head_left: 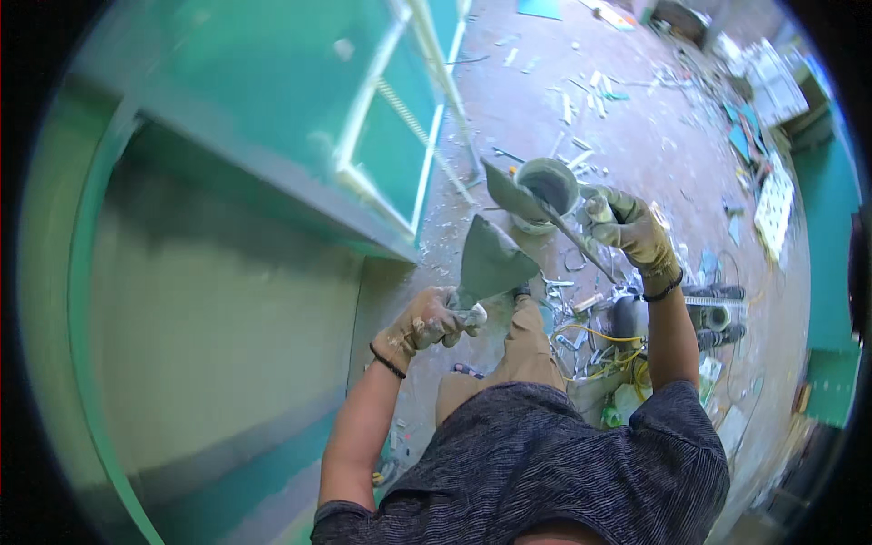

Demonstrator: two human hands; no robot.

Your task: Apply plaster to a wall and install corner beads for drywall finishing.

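My left hand (pixel 420 327), in a dirty work glove, is closed round the handle of a pointed trowel (pixel 495 262). Its wide triangular blade is tilted upward and coated grey. In my right hand (pixel 645 238), also gloved, is the pale handle of a flat plastering trowel (pixel 581 243). The flat trowel is seen nearly edge-on, and grey paste (pixel 510 191) sits on its far-left end. The two blades are close together in front of me; whether they touch I cannot tell. Just beyond them stands a grey bucket (pixel 561 174), partly hidden by the flat trowel, with a dark inside.
A green wall (pixel 227 136) with a grey-smeared ledge (pixel 272 177) rises on my left, beside a white-framed window (pixel 368 100). Scraps and strips (pixel 595 95) litter the floor. Near my right arm lie a yellow cable (pixel 599 334) and a dark cylindrical machine (pixel 629 318).
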